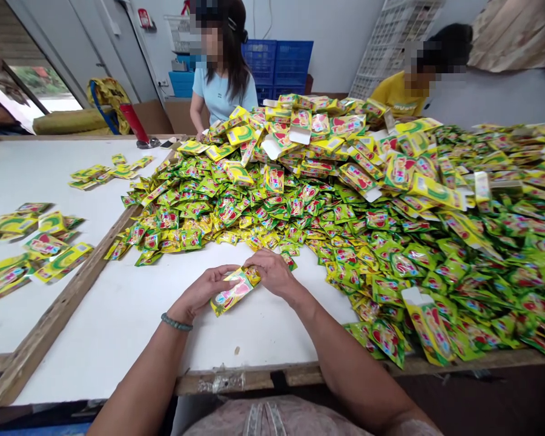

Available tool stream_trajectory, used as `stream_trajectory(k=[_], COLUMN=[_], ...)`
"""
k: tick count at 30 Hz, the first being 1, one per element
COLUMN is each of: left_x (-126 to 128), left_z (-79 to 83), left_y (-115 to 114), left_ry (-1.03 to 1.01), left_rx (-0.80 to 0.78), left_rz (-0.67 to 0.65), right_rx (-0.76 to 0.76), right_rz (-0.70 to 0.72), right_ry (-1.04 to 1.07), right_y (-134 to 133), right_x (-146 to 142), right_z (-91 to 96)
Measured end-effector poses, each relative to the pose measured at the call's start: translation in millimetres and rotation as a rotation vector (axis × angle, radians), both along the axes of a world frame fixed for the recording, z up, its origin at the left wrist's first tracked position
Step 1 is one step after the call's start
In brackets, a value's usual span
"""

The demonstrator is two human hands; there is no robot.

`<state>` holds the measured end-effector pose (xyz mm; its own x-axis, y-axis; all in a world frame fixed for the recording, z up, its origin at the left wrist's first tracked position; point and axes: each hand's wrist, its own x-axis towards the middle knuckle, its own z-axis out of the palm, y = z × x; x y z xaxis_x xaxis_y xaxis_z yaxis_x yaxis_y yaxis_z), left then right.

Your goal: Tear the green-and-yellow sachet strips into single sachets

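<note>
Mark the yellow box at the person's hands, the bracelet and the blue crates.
Yellow box (231,293): head view, on the printed broad face.
Bracelet (176,323): head view, on the band across the left wrist.
Blue crates (293,63): head view, on the side of the upper right one.

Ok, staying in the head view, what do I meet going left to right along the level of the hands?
Yellow-and-green boxes → wooden strip → left hand → held box → right hand → heap of green sachets.
</note>
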<state>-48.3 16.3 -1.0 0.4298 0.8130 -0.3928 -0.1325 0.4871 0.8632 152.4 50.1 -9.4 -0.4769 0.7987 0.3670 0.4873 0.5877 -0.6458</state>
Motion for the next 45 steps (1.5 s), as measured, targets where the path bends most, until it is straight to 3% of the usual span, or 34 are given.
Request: stream_trajectory(k=[3,6,11,19,24,34,38,42,45], left_x=[-1.2,-3.0,-7.5,-17.1,-17.8,4.7,7.7,8.8,6.5], left_z=[-1.4,-0.6,2.6,-4.6,-4.1,-4.4,-3.7,-2.7,-3.1], left_y=[0.9,0.2,-2.4,-0.1,-1.7,-0.5,-0.9,-1.6,-3.2], left_ry=[-0.049,-0.096,-0.149,-0.189,-0.204,0.048,0.044,-0.012,-0.048], left_rx=[-0.040,-0.060,-0.062,-0.078,-0.089,0.138,0.108,0.087,0.066], left_rz=[0.039,0.055,-0.025,-0.109,-0.129,0.064,0.138,0.174,0.156], right_rx=[0.014,-0.116,-0.322,-0.199,-0.249,-0.413,-0.394,-0.278,-0.348], right_rz=[0.018,0.024,-0.002,-0.018,0.014,-0.171,-0.228,-0.303,-0.290], right_ry=[0.059,0.129,0.116,0.098,0.195,0.429,0.338,0.266,0.262], right_y=[-2.4,-3.5,-5.2,-14.9,-17.0,-10.3,-11.3,-9.6,-6.2], right_x=[-1.8,3.2,9.0,-0.5,-0.9,-5.3,-9.4,-5.4,0.8], right_z=[0.5,0.9,0.2,4.0,3.9,-2.9,-2.7,-1.9,-2.4])
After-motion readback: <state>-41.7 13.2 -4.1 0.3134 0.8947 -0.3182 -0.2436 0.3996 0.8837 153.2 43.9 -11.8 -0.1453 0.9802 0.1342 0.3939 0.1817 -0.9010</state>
